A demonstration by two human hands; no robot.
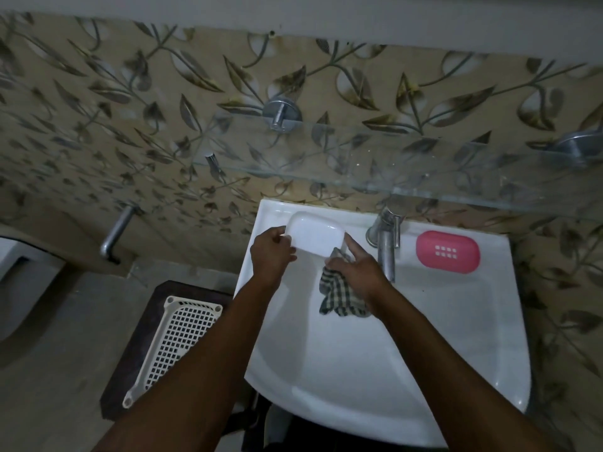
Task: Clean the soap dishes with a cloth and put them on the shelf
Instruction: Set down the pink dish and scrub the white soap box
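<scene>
A white soap dish (315,232) is held over the back left of the white sink (456,337). My left hand (271,252) grips its left edge. My right hand (357,269) holds a checked cloth (339,293), and its index finger touches the dish's right edge. The cloth hangs down over the basin. A pink soap dish (447,252) with a grid of holes lies on the sink's back right ledge. Above the sink, a glass shelf (375,161) on metal brackets spans the wall, and nothing rests on it.
A metal tap (386,243) stands between the two dishes. A white perforated basket (177,340) rests on a dark stool left of the sink. A metal pipe fitting (117,234) juts from the leaf-patterned wall tiles.
</scene>
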